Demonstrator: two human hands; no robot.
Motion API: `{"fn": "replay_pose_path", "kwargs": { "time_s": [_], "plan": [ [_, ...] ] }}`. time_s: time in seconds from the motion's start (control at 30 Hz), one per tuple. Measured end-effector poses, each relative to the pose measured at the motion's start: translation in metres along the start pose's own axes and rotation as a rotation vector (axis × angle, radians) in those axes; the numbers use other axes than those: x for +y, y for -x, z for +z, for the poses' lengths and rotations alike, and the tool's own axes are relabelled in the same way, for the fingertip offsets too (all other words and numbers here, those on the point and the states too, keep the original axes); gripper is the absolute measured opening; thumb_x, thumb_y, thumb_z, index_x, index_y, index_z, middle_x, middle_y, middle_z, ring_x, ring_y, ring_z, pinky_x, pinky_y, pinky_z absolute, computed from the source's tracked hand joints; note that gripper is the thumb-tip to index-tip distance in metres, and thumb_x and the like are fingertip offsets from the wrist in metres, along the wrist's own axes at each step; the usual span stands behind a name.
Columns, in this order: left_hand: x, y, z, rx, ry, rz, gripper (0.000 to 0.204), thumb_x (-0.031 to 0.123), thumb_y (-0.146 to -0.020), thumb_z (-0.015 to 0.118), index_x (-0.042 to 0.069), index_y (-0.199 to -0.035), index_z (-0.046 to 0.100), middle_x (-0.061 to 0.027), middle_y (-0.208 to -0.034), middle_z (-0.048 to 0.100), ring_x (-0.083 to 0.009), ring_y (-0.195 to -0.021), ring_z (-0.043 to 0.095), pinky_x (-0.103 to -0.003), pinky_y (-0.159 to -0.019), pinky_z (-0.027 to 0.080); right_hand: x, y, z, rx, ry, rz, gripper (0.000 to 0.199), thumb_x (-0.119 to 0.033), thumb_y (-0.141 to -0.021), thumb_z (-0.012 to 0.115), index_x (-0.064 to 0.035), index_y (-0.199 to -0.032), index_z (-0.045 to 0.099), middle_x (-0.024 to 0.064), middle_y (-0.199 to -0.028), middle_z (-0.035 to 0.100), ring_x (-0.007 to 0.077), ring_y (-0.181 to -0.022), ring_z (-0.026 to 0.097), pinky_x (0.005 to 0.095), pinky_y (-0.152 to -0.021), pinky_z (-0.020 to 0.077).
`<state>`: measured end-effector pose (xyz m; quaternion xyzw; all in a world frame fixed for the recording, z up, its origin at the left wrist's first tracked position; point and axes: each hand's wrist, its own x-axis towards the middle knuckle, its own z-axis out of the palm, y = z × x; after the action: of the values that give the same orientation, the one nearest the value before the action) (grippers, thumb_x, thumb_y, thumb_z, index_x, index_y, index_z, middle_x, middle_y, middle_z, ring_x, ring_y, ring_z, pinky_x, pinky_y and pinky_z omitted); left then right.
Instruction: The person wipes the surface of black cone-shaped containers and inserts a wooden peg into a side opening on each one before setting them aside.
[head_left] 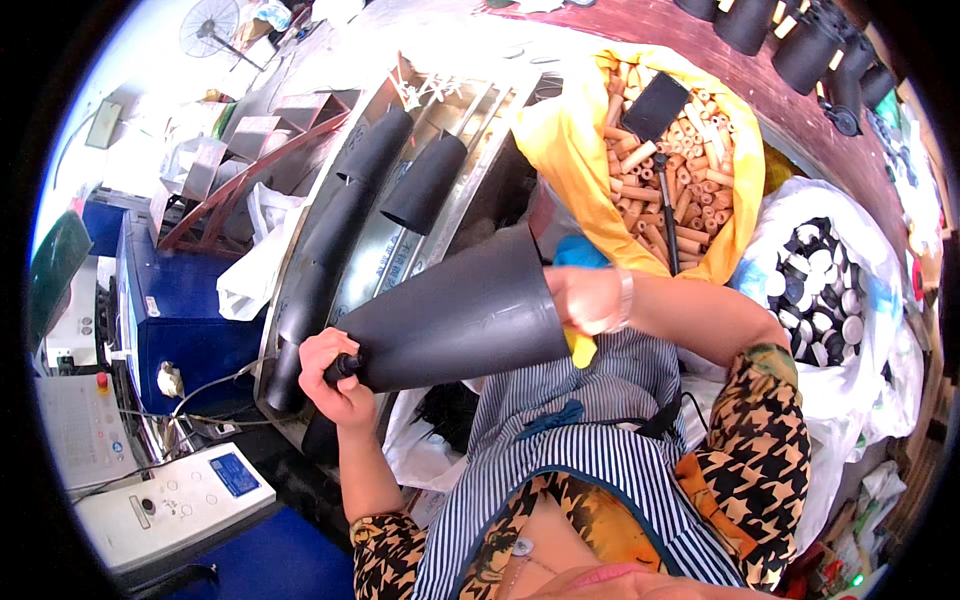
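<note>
A large black tapered plastic tube (455, 315) lies slanted across my front, its wide mouth toward the right. My left hand (338, 375) is closed around its narrow end, where a short black knob (343, 366) pokes out between thumb and fingers. At the wide mouth, my right hand (592, 300) is bent into a fist, its fingertips hidden by the rim and the palm. A yellow piece (580, 347) sticks out just below that fist; what it belongs to is hidden.
Black tapered tubes (425, 185) rest on a metal trough ahead. A yellow sack (745, 165) holds tan cylinders, a phone (655, 107) and a black rod (667, 215). Black and white caps (820, 290) fill a white bag. Control boxes (175, 505) stand left; more black vessels (808, 52) sit far right.
</note>
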<state>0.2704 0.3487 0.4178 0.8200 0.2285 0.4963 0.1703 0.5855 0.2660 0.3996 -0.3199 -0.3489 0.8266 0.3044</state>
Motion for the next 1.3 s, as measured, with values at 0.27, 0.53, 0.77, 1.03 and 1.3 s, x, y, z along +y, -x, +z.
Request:
{"fn": "replay_pose_path", "kwargs": {
  "time_s": [0.27,0.53,0.77,1.03,1.3],
  "plan": [
    [0.002,0.020,0.092,0.127,0.103,-0.084,0.042,0.041,-0.099,0.052,0.002,-0.110,0.043,-0.0157,-0.095,0.054,-0.0250,-0.084,0.054,-0.044,-0.082,0.048,-0.024,0.149,-0.154,0.947,0.881,-0.320,0.045,-0.003,-0.077,0.057,-0.0002,-0.122,0.061,0.0072,-0.120,0.062,0.0235,-0.114,0.057,0.0367,-0.101,0.0433],
    [0.019,0.068,0.136,-0.149,0.320,-0.243,0.028,-0.002,-0.082,0.056,0.002,-0.109,0.050,-0.0172,-0.099,0.061,-0.0307,-0.095,0.058,-0.044,-0.089,0.047,0.043,0.077,-0.207,1.162,2.096,-0.119,0.010,-0.011,-0.080,0.059,-0.0111,-0.088,0.065,0.0046,-0.093,0.065,0.0228,-0.094,0.059,0.0378,-0.084,0.0452],
    [0.026,0.069,0.116,-0.178,0.476,-0.513,0.044,0.038,-0.104,0.038,0.001,-0.091,0.058,-0.0142,-0.089,0.062,-0.0254,-0.087,0.059,-0.044,-0.096,0.041,0.044,0.113,-0.183,1.156,1.369,-0.332,0.025,-0.008,-0.081,0.067,-0.0035,-0.106,0.064,0.0086,-0.101,0.068,0.0223,-0.097,0.060,0.0375,-0.087,0.0469],
    [0.029,0.058,0.142,-0.011,0.608,-0.849,0.070,0.047,-0.106,0.016,0.006,-0.064,0.053,-0.0098,-0.060,0.056,-0.0220,-0.059,0.054,-0.040,-0.093,0.041,0.042,0.138,-0.054,0.948,0.842,-0.462,0.034,-0.006,-0.082,0.069,-0.0023,-0.115,0.060,0.0082,-0.101,0.064,0.0218,-0.093,0.060,0.0321,-0.083,0.0478],
    [0.031,0.043,0.144,-0.048,0.831,-0.850,0.060,0.036,-0.108,0.029,0.001,-0.066,0.055,-0.0095,-0.064,0.058,-0.0158,-0.060,0.054,-0.028,-0.061,0.043,0.071,0.067,0.025,0.704,1.413,-0.582,0.036,-0.011,-0.075,0.072,-0.0021,-0.108,0.061,0.0107,-0.096,0.062,0.0305,-0.089,0.058,0.0393,-0.078,0.0495]
  ]
}}
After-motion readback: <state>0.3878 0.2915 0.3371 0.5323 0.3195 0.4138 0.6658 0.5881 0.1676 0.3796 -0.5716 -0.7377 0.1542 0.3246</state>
